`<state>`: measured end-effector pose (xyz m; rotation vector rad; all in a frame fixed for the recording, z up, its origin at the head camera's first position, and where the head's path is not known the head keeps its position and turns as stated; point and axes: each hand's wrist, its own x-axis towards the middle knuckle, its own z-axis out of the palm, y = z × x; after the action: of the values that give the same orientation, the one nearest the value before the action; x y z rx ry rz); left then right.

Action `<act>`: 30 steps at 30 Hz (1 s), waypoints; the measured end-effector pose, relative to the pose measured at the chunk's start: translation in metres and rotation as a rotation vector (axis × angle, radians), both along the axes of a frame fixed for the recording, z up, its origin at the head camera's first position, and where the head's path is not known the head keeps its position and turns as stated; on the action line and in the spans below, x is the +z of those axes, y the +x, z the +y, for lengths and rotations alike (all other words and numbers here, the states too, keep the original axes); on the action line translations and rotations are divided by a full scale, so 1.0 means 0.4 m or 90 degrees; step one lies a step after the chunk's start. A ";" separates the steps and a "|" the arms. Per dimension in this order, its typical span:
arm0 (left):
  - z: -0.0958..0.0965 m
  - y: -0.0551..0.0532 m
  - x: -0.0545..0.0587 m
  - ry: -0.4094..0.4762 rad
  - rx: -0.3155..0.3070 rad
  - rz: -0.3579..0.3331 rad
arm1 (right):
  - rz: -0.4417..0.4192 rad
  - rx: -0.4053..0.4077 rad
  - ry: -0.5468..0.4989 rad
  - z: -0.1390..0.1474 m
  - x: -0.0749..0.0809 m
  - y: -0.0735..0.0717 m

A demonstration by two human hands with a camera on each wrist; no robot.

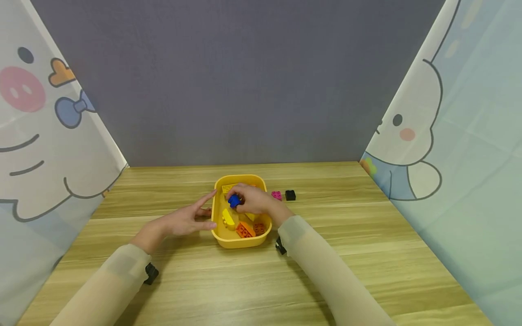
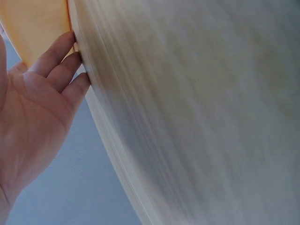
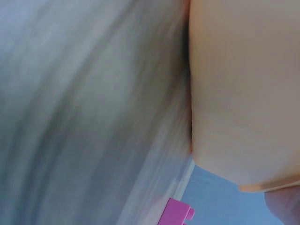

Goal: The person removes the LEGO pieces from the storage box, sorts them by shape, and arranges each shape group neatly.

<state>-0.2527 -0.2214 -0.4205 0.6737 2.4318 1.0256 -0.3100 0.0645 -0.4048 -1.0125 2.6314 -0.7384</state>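
Observation:
A yellow plastic bin (image 1: 240, 244) stands on the wooden table with several toy building blocks inside. My right hand (image 1: 253, 199) reaches over its right wall and pinches a blue block (image 1: 234, 201) between thumb and fingers, above the bin floor. At the bin's left side my left hand (image 1: 185, 220) has its fingers spread, fingertips right at the wall. Inside lie a yellow curved block (image 1: 228, 219), an orange block (image 1: 245, 230), a darker orange-red block (image 1: 259, 228) and a yellow block (image 1: 228, 188) near the far end. The left wrist view shows the left fingers (image 2: 65, 70) loosely extended beside the bin.
Just right of the bin, a pink block (image 1: 277, 195) and a black block (image 1: 290, 195) sit on the wooden table (image 1: 346, 253). A grey panel (image 1: 240, 81) rises behind the table, and printed cartoon sheets (image 1: 469, 158) hang at both sides.

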 end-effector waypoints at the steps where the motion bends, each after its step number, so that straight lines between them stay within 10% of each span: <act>1: -0.001 0.000 -0.001 0.001 0.000 0.000 | -0.004 -0.004 -0.007 0.000 -0.001 0.000; 30: -0.005 -0.005 -0.011 0.005 0.011 -0.007 | -0.001 -0.013 -0.101 0.007 -0.005 -0.002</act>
<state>-0.2546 -0.2233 -0.4248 0.6498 2.4289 1.0433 -0.3109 0.0671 -0.4068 -1.0250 2.6193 -0.9653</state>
